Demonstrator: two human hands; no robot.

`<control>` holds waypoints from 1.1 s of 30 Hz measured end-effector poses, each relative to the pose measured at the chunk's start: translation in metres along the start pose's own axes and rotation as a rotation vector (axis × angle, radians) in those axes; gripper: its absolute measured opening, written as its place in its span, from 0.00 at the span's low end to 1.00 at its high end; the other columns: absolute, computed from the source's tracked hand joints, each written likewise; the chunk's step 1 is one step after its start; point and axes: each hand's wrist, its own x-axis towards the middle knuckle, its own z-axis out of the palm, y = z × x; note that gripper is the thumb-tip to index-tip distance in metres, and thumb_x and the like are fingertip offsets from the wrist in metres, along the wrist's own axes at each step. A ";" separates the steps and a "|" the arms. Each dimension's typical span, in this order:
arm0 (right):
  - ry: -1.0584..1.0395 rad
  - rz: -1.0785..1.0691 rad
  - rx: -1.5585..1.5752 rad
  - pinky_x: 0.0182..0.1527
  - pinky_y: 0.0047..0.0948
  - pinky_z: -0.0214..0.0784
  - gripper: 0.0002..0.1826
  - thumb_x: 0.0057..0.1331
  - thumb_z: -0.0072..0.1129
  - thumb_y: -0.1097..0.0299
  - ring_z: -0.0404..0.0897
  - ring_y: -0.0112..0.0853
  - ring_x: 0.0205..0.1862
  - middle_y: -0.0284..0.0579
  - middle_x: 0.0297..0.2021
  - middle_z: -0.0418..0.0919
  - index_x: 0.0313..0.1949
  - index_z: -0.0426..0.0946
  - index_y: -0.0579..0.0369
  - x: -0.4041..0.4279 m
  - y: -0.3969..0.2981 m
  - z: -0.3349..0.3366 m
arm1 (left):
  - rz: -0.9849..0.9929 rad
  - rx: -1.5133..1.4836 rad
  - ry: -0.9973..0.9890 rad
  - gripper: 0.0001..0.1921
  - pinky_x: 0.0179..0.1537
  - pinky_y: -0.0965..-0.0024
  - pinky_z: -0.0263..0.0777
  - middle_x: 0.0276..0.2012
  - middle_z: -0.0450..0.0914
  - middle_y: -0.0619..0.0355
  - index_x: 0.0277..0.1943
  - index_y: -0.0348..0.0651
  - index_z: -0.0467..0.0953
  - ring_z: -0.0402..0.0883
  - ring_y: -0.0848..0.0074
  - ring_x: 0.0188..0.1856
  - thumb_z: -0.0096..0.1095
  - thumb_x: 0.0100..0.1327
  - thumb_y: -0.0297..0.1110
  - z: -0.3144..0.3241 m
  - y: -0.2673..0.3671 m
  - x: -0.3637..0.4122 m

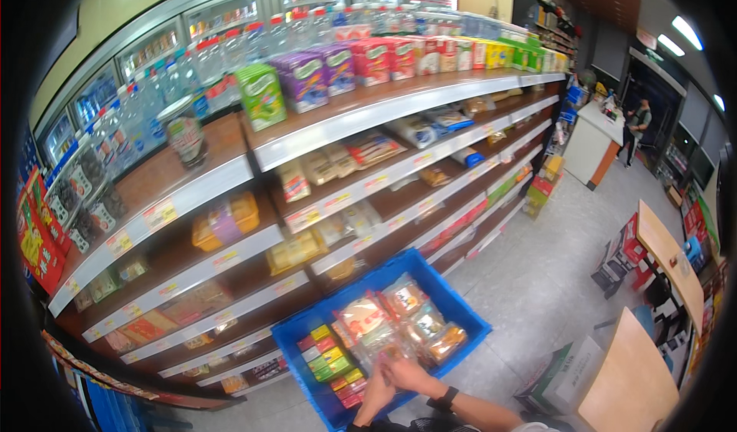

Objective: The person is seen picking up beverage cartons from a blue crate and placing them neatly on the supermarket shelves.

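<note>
Before me is a blue plastic crate [291,354] with packaged goods inside. Over its near side, my left hand [377,390] and my right hand [410,373] come together, fingers bent around a clear plastic food packet [392,352]. Blur and the fingers hide most of that packet. A black band circles my right wrist. Beyond the hands lie bagged bread [364,317] and more wrapped bakery packs [427,324]. Several small drink cartons [328,356] in red, yellow and green stand along the crate's left side.
A long stocked shelf unit [380,124] runs beside the crate, with juice cartons [305,81] and water bottles [219,58] on top. At right are a wooden tabletop [627,374] and a cardboard box [567,374]. Far off, a person [638,124] stands near a white counter [593,138].
</note>
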 end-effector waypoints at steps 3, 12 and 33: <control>-0.049 0.085 0.033 0.45 0.54 0.76 0.16 0.70 0.53 0.67 0.84 0.57 0.38 0.65 0.32 0.83 0.54 0.74 0.61 -0.029 0.006 -0.015 | 0.090 -0.032 0.020 0.37 0.53 0.51 0.76 0.53 0.82 0.35 0.73 0.36 0.55 0.83 0.45 0.54 0.62 0.63 0.25 0.027 0.018 -0.020; -0.070 0.048 0.204 0.42 0.54 0.77 0.18 0.67 0.58 0.65 0.84 0.58 0.39 0.59 0.35 0.84 0.55 0.77 0.55 -0.067 0.032 -0.103 | 0.193 0.099 0.088 0.30 0.54 0.60 0.79 0.47 0.86 0.40 0.69 0.34 0.69 0.87 0.55 0.50 0.62 0.62 0.21 0.059 0.080 -0.026; 0.278 -0.413 -0.096 0.45 0.48 0.77 0.18 0.66 0.59 0.69 0.82 0.52 0.45 0.54 0.41 0.82 0.55 0.73 0.56 0.152 -0.063 -0.301 | 0.784 0.327 0.406 0.19 0.53 0.56 0.73 0.52 0.80 0.39 0.58 0.31 0.76 0.79 0.44 0.52 0.60 0.63 0.18 -0.121 0.295 0.134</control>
